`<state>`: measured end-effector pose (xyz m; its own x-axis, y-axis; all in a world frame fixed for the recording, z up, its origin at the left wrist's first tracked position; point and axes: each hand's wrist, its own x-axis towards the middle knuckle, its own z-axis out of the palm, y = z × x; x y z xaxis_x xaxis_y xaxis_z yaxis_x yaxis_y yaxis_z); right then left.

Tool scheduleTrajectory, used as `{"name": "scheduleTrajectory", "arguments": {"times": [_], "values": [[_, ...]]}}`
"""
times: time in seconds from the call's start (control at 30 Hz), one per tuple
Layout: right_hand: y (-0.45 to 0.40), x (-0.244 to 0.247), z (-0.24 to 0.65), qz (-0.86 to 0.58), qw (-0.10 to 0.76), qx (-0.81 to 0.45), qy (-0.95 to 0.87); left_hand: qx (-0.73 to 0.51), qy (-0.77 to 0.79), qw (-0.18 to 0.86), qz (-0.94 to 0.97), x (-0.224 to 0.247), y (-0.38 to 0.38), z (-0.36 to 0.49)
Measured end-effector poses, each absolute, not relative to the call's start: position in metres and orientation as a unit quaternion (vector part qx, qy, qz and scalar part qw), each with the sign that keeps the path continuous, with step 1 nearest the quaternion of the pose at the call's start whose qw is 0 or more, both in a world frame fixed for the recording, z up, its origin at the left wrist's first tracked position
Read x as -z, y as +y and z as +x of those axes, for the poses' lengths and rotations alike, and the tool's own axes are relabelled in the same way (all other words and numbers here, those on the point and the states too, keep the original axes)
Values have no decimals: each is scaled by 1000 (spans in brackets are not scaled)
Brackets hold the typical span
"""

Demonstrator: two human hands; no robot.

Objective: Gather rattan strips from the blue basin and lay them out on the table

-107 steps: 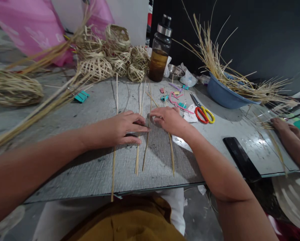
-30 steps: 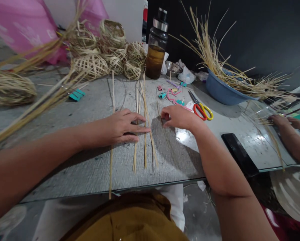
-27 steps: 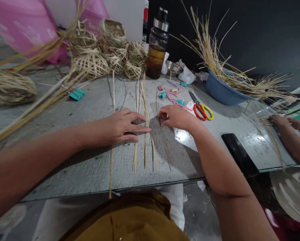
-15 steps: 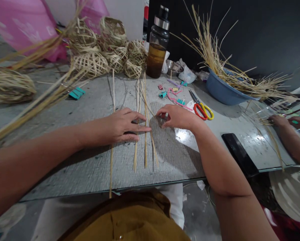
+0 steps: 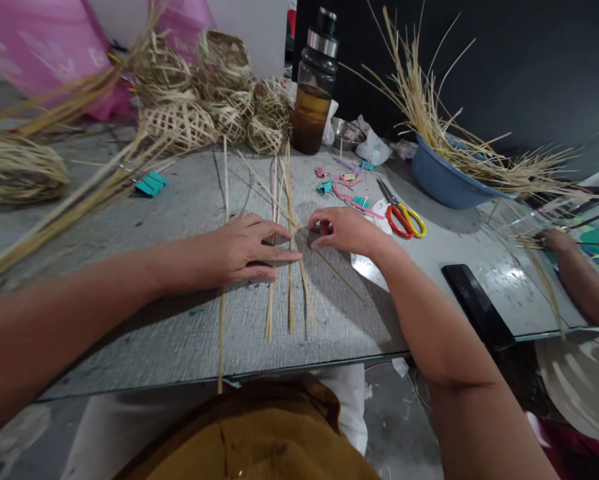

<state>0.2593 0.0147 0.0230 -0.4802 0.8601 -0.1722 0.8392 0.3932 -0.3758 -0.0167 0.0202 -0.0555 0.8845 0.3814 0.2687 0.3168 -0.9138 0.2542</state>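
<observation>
My left hand point(image 5: 249, 250) lies palm down with its fingers spread, pressing on several thin straw strips point(image 5: 291, 300) that run lengthwise on the grey table. To its right, my right hand point(image 5: 332, 230) has its fingers curled on a diagonal strip point(image 5: 342, 277), which crosses over the lengthwise ones. That strip reaches from the upper left down to the right. One longer strip point(image 5: 222, 340) passes under my left wrist area and hangs past the table's front edge.
Woven straw balls point(image 5: 179, 123) and a bottle point(image 5: 312, 100) stand at the back. Binder clips point(image 5: 151, 183), scissors point(image 5: 404, 220), a phone point(image 5: 478, 307) and a blue basin point(image 5: 449, 177) of straw lie around. Another person's hands point(image 5: 557, 241) work at the far right.
The diagonal strip now lies across the others, its lower end stretching right past my right hand. My right hand has shifted slightly left; my left hand has stayed in place.
</observation>
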Motion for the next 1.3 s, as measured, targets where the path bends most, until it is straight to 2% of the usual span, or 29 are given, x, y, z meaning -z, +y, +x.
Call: {"name": "scheduleTrajectory", "arguments": {"times": [0.17, 0.4, 1.3], "values": [[12, -29, 262, -498, 30, -215, -840, -166, 180, 107, 964, 57, 22, -17], [11, -38, 273, -414, -61, -291, -860, -161, 176, 99, 966, 55, 21, -17], [4, -28, 249, -488, -15, -226, -843, -144, 187, 92, 967, 55, 20, -17]]}}
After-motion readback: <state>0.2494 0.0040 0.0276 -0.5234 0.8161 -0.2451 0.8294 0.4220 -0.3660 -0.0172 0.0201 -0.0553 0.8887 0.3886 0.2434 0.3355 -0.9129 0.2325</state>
